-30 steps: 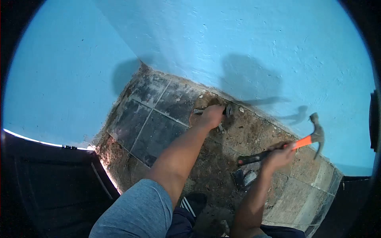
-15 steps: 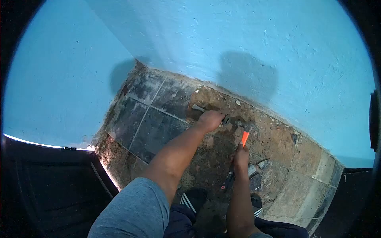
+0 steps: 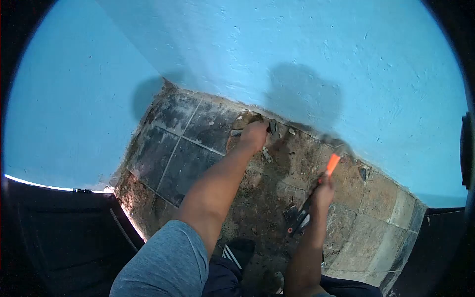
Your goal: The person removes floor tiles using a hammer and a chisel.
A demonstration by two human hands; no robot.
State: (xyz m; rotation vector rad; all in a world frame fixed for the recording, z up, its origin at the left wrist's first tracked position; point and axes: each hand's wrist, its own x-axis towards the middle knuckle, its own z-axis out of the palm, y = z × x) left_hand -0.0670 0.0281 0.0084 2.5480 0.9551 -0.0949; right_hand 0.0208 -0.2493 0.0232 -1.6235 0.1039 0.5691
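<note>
- chisel (image 3: 236, 133) at the dark tiles' (image 3: 154, 151) edge, near the floor's (image 3: 346, 190) wall-side edge;
- left hand (image 3: 255, 135) wrapped round it;
- right hand (image 3: 323, 192) clenched on the hammer (image 3: 333, 164), head blurred near the blue wall (image 3: 386, 99);
- tiles reaching toward the floor's corner

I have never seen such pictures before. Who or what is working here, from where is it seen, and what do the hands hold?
No machine is here: a person works with bare hands, seen by a camera worn on the head. The left hand grips a chisel-like tool, its flat end near dark tiles. The right hand holds a hammer with an orange and black handle; its head is blurred. Small broken pieces lie on the rough floor, beside a blue wall.
</note>
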